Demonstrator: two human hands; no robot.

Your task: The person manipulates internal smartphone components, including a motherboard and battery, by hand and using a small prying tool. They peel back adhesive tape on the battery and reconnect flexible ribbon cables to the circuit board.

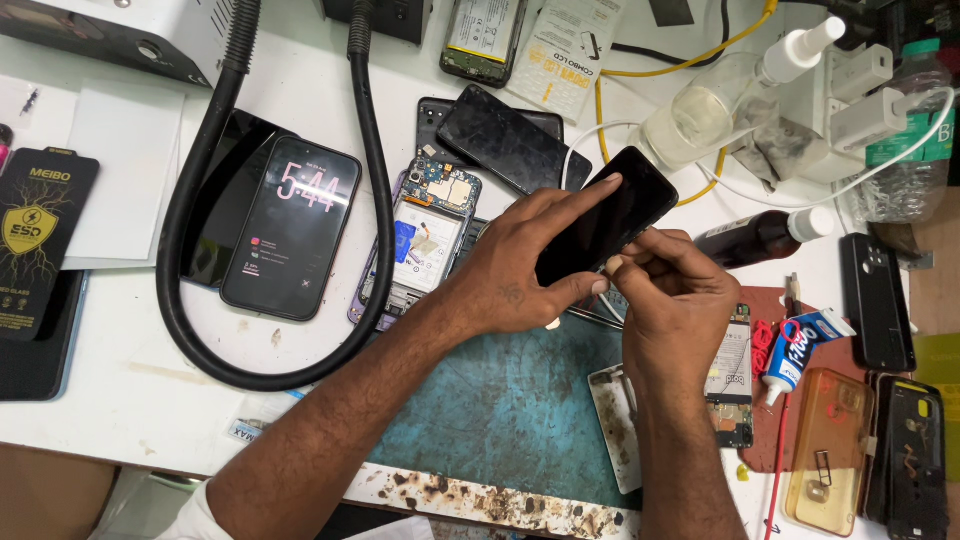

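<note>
**Two hands on a dark phone above a cluttered repair counter**

The left hand (520, 265) holds a glossy black slab-shaped phone (612, 212) tilted over the teal work mat (500, 400); its grip is closed on the phone, forefinger stretched along the top edge and thumb under the lower edge. The right hand (672, 300) has its grip pinched shut at the phone's lower corner; whether a small tool sits between those fingertips cannot be made out. The phone's lower half is hidden behind both hands.

Just beyond the left hand lies an opened purple phone body with bare circuit board (425, 235), partly covered by the wrist and by a thick black ribbed hose (375, 170) that loops across the white counter (130, 370). Inside the loop rests a black phone with a lit screen (292, 228). To the right, a small brown bottle with white cap (765, 235) lies on its side, near a white and blue glue tube (800, 345). A clear spray bottle (720, 100) stands farther back. Amber and black phone cases at the right edge are cut off.
</note>
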